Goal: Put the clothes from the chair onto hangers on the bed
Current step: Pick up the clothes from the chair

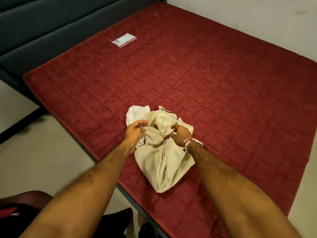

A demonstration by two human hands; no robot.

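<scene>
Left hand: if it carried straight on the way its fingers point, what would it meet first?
Most likely the bunched cream garment, directly ahead of the left hand; depth is unclear, so its fingertips may already touch it.

My left forearm (96, 172) and right forearm (223, 174) are bare and hairy all the way up to the wrists. Just behind my right hand (180, 133), a bracelet (187, 145) of small white and red beads wraps the wrist in a few rows. A thin red thread (187, 140) lies against it on the side nearer the hand. A pale grey band (199, 143) shows at the outer edge of the same wrist. My left hand (135, 131) and its wrist are bare.
</scene>
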